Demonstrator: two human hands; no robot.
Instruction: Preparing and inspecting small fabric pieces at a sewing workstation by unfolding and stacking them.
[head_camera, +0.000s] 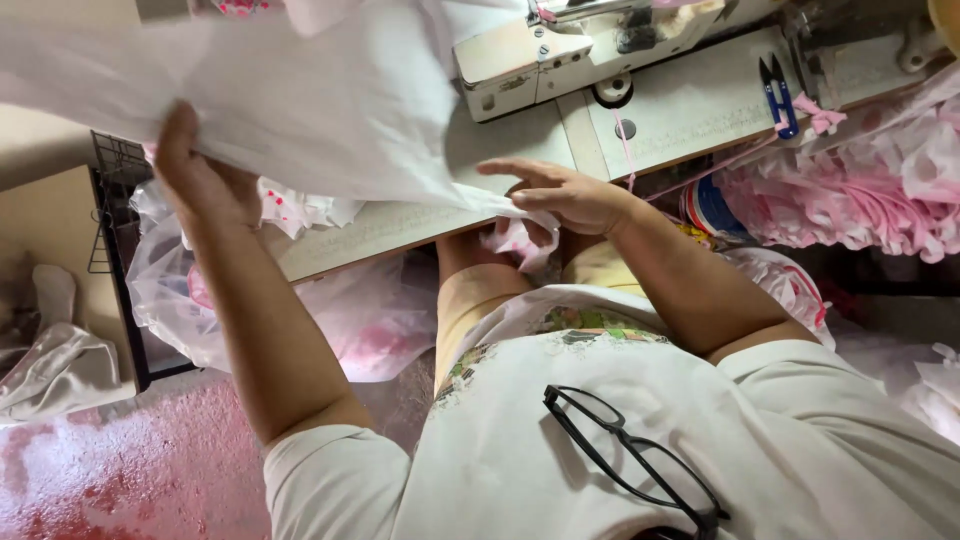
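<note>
The sewing table (690, 105) carries a sewing machine (560, 50), blue snips (778, 95) and white cloth (330, 110).

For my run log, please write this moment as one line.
left hand: lifts white cloth | right hand: pinches cloth edge at table front | sewing machine: behind | snips: on table

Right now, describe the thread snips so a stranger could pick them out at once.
Start at the white sewing machine at the top. To its right, on the pale sewing table, lie the thread snips, beside a pink fabric scrap. They alone have blue handles and dark pointed blades.
</note>
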